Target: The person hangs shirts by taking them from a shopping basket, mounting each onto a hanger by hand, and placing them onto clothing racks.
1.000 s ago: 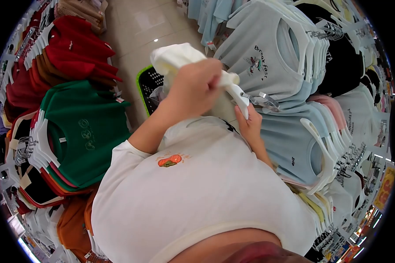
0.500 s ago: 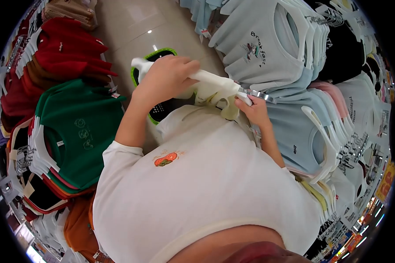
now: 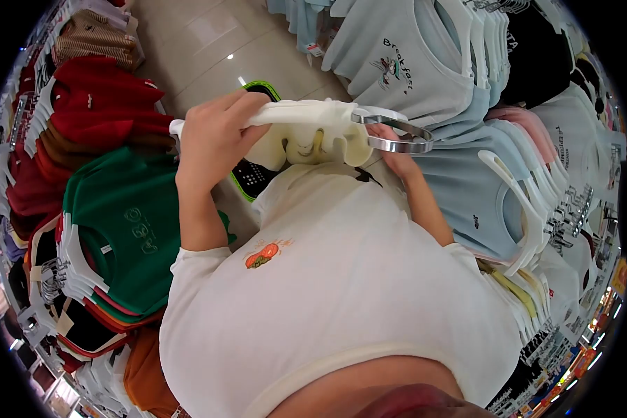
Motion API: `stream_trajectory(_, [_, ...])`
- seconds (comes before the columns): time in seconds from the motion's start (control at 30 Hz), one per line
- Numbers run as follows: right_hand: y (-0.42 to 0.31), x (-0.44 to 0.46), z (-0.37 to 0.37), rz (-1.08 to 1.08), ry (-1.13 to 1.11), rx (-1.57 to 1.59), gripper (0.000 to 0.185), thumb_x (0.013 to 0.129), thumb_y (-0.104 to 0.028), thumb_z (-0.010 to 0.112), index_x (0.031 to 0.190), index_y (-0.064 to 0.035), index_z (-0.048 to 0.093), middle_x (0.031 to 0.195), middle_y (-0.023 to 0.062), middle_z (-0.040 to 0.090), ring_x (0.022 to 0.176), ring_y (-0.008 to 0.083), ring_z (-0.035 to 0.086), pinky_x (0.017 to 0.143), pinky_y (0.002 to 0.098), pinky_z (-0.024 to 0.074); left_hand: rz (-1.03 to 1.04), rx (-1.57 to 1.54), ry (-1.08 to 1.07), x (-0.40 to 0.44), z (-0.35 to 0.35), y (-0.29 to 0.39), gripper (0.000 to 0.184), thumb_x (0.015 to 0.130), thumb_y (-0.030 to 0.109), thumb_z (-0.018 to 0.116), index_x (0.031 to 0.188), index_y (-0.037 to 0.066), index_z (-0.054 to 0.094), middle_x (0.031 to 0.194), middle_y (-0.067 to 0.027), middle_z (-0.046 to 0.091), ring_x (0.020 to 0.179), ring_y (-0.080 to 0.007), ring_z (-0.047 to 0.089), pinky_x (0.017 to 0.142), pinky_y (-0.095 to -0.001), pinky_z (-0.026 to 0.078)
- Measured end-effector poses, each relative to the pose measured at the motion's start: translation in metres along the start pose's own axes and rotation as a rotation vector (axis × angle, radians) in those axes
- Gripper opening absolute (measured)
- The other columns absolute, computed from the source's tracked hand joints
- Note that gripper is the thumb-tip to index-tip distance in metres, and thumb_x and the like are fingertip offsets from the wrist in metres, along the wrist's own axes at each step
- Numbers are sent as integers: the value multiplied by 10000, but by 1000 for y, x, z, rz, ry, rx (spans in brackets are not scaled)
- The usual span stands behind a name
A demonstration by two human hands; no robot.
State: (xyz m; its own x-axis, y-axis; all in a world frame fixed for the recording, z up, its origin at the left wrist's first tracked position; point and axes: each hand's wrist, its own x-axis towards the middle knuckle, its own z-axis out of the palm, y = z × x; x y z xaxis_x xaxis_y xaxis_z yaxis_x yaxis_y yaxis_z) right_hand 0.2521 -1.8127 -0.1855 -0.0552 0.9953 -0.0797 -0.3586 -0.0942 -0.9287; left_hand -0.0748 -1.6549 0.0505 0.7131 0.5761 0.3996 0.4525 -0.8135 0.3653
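My left hand [image 3: 219, 136] is closed around one arm of a white hanger that carries a cream garment [image 3: 306, 113]; its white tip sticks out left of my hand. Pale yellow fabric [image 3: 320, 145] hangs in folds below. A wide flat metal hook [image 3: 400, 145] juts right from the hanger. My right hand [image 3: 398, 161] is just behind the hook, fingers bent towards the garment's right side. Those fingertips are partly hidden, and what they grip cannot be made out.
Green [image 3: 129, 223] and red shirts [image 3: 104, 97] hang on the left. On the right are pale blue shirts [image 3: 467, 191] and a grey printed shirt [image 3: 397, 66]. A black object with a bright green rim [image 3: 247, 191] is below my hands, over the tiled floor [image 3: 188, 42].
My left hand has moved left and down with the hanger. The metal hook has swung into broader view, and my right hand has shifted slightly left and up behind it.
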Motion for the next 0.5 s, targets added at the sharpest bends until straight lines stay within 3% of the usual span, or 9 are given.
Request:
stream_trajectory(0.03, [-8,5,15,-48,-2,-224,702,879,-353,718,1432,-21,441,1436,84,489,1307,172,460,1072,332,368,-9,-2,3,-1,-2,-1,254,708,58,768,953,58,701,844,-88,693,648,-228,657,567,-286,512])
stream_trajectory(0.13, [-9,27,30,20,87,-583,431,840,-181,755,1229,-34,644,1258,64,625,1109,109,568,912,288,462,-24,-17,62,-7,-3,-12,237,703,94,758,929,91,690,799,-60,665,658,-253,635,592,-315,508])
stream_trajectory(0.23, [-23,37,35,48,352,-562,264,825,-177,766,1047,-39,728,1033,42,691,882,76,603,755,259,486,-76,-63,21,-14,-13,-21,255,687,54,756,932,77,691,832,-72,678,676,-254,646,602,-299,516])
stream_trajectory(0.27, [-11,43,17,-34,398,-517,221,814,-116,740,1021,-39,734,919,34,683,771,85,595,694,237,481,-84,-60,7,-19,-15,-25,262,685,26,757,936,58,688,842,-90,678,683,-254,652,600,-293,516])
stream_trajectory(0.37, [-25,45,2,-99,467,-621,177,793,-59,698,964,-41,741,809,9,647,692,96,568,673,240,475,-142,-141,-15,-29,-18,-33,249,697,25,761,935,41,686,836,-105,671,678,-254,652,586,-295,509])
stream_trajectory(0.5, [-48,43,-2,53,480,-773,194,757,-73,677,938,-30,733,697,-4,607,645,91,563,608,250,468,-222,-177,-22,-37,-11,-37,213,730,17,761,929,27,688,811,-111,668,664,-229,640,581,-281,494])
